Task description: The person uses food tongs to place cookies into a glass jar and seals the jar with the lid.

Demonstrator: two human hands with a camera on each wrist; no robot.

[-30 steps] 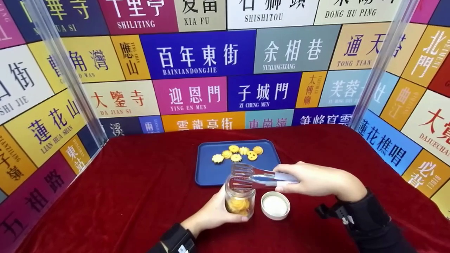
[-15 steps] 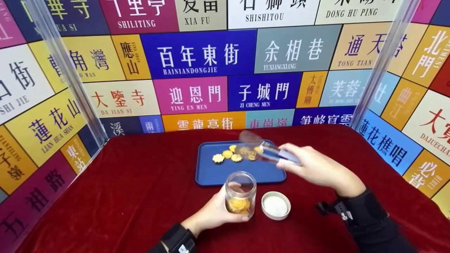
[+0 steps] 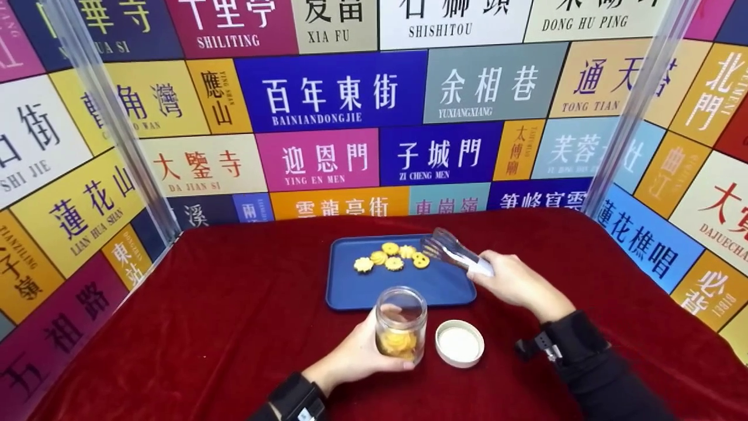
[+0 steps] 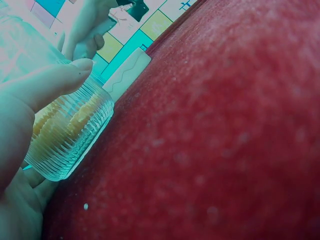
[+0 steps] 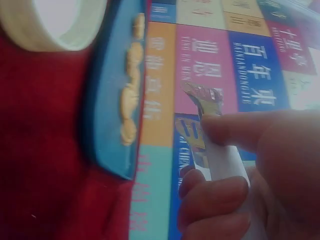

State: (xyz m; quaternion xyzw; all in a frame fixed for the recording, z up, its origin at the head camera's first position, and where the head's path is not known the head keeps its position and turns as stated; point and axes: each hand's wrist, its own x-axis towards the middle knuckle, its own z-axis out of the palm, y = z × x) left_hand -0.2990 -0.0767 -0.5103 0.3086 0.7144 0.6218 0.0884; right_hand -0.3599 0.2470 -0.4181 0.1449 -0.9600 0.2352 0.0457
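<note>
My left hand (image 3: 365, 349) grips an uncapped clear glass jar (image 3: 410, 316) from its left side. Yellow cookies (image 3: 398, 342) lie in the bottom of the jar, and its ribbed lower wall (image 4: 70, 145) shows in the left wrist view. In my right hand (image 3: 520, 283) is a pair of metal food tongs (image 3: 461, 254) with whitish handles. Their slotted heads (image 5: 205, 100) are over the back right part of a blue tray (image 3: 374, 295), just right of several piped cookies (image 3: 394, 264). Whether a cookie is between the tong heads, I cannot tell.
A round cream lid (image 3: 460, 344), white inside, lies right of the jar, in front of the tray. Dark red cloth (image 3: 234, 327) covers the table. Walls of coloured signs (image 3: 345, 88) stand behind and at both sides, with clear corner posts (image 3: 631, 111).
My right hand has carried the tongs from over the jar mouth back to the right rear of the tray. The left hand and jar have stayed in place.
</note>
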